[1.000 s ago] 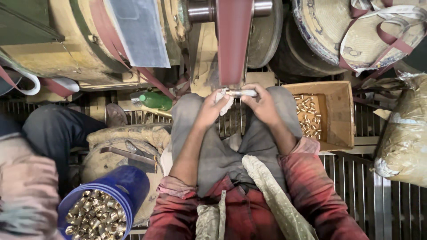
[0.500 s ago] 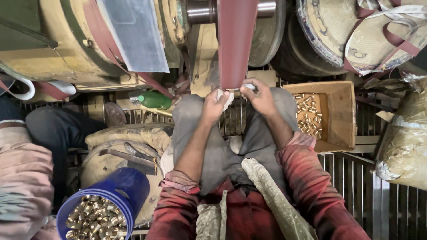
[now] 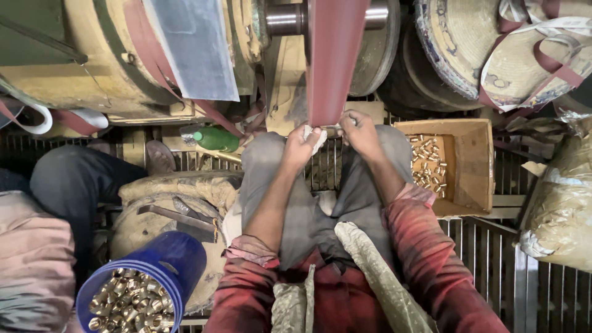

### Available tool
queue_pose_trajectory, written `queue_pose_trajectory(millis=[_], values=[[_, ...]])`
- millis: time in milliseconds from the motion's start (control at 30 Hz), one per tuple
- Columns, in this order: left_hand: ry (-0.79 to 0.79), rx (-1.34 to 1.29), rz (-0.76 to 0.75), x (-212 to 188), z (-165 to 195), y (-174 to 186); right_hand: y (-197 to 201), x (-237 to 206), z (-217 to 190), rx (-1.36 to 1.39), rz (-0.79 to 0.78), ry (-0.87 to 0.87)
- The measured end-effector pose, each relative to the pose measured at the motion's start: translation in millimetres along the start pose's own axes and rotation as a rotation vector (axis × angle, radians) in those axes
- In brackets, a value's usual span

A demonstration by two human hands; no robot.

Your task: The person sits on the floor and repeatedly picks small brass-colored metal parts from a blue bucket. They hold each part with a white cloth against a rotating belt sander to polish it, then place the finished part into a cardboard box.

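My left hand (image 3: 301, 147) and my right hand (image 3: 360, 132) hold a small metal piece between them, pressed against the lower end of a dark red sanding belt (image 3: 336, 58). The piece itself is almost hidden by my fingers. A white cloth (image 3: 316, 136) is wrapped in my left hand's grip. Both hands sit above my knees in grey trousers. To the right stands a cardboard box (image 3: 472, 166) with several brass fittings (image 3: 428, 163). At lower left a blue bucket (image 3: 169, 262) is full of brass fittings.
Another person sits at the left, a dark trouser leg (image 3: 74, 182) and a pinkish sleeve (image 3: 31, 265) showing. A green bottle (image 3: 213, 139) lies by the machine base. Yellowed belt wheels (image 3: 493, 49) fill the top. A plastic sack (image 3: 564, 203) is at right. Metal grating covers the floor.
My hands have moved up a little from my knees to the bottom edge of the belt, still holding the piece together. The person at left has shifted slightly.
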State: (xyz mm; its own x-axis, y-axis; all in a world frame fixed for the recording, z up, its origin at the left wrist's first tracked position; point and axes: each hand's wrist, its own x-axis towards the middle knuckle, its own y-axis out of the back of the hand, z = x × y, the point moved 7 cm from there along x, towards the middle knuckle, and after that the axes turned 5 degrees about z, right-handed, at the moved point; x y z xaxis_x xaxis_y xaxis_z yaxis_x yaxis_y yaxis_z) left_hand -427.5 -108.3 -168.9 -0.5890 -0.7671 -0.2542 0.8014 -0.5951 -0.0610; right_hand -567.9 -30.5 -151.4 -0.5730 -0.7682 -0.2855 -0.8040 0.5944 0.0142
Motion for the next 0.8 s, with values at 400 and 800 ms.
queue_pose_trajectory(millis=[400,800], values=[[0.036,-0.010,-0.104,-17.0,12.0,-0.2,-3.0,-20.5,-5.4,0.145,-0.061,-0.181],[0.051,-0.076,-0.117,-18.9,9.1,-1.4,0.2,-37.4,-24.7,0.077,-0.061,0.280]])
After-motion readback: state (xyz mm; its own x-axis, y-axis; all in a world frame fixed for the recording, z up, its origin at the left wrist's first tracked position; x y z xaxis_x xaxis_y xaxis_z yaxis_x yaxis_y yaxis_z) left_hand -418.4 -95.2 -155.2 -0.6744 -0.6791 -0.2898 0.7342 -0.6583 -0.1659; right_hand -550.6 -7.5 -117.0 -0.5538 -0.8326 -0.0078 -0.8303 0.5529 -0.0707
